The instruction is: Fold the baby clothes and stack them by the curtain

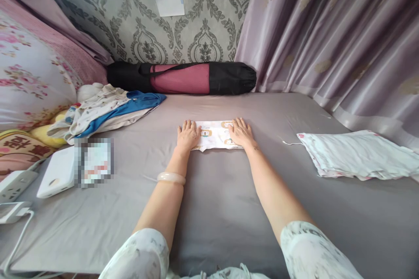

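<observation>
A small folded white cloth (214, 134) with an orange-brown print lies flat on the grey sheet (216, 200), straight in front of me. My left hand (189, 134) rests flat on its left end, fingers apart and pointing away from me. On the right end lies my right hand (241, 132), palm down with the fingers spread. Neither hand grips the cloth. The parts of it beneath my palms are hidden.
A folded pale cloth (358, 154) lies right. Left are crumpled clothes (104, 111), a white box (59, 172), a pixelated item (96, 162) and a power strip (16, 186) with a cable. A black-and-pink rolled bag (180, 78) lines the wall.
</observation>
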`<action>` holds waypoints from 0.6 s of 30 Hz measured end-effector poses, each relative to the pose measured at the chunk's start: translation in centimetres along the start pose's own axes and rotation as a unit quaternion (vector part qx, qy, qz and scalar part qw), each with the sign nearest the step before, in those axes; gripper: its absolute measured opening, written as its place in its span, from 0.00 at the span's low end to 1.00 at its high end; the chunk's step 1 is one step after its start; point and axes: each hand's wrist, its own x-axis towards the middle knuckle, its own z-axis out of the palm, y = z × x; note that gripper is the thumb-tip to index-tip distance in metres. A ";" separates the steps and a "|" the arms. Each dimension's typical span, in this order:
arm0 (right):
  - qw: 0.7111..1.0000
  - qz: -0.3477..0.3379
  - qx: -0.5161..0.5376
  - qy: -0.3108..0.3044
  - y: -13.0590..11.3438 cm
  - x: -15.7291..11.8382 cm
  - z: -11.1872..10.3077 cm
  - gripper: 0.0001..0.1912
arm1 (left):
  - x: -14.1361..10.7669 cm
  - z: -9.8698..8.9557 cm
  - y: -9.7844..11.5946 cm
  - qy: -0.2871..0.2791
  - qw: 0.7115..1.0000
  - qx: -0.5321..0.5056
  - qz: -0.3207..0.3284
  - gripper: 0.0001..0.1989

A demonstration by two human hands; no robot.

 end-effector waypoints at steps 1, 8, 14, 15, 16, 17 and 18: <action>1.000 0.000 0.000 0.001 0.0 0.0 0.0 0.33 | 0.0 0.1 0.0 0.001 1.000 0.004 0.002 0.26; 1.000 0.004 0.006 -0.008 0.0 0.0 -0.4 0.33 | 0.0 -0.2 0.0 0.000 1.000 0.006 0.007 0.26; 0.999 -0.042 -0.020 0.010 -2.0 -1.3 -1.1 0.31 | -0.4 -1.5 1.2 -0.014 0.998 0.065 0.010 0.27; 0.998 -0.058 -0.019 0.016 -2.6 -1.6 -1.1 0.31 | -0.7 -1.7 1.7 -0.006 0.997 0.078 0.015 0.27; 0.997 -0.075 -0.017 0.022 -3.3 -2.0 -1.0 0.30 | -1.0 -1.8 2.2 0.000 0.996 0.089 0.022 0.26; 0.995 -0.092 -0.016 0.027 -3.9 -2.4 -0.9 0.30 | -1.4 -1.9 2.7 0.004 0.995 0.096 0.030 0.26; 0.993 -0.109 -0.014 0.032 -4.5 -2.7 -0.8 0.30 | -1.8 -1.8 3.2 0.004 0.994 0.100 0.040 0.26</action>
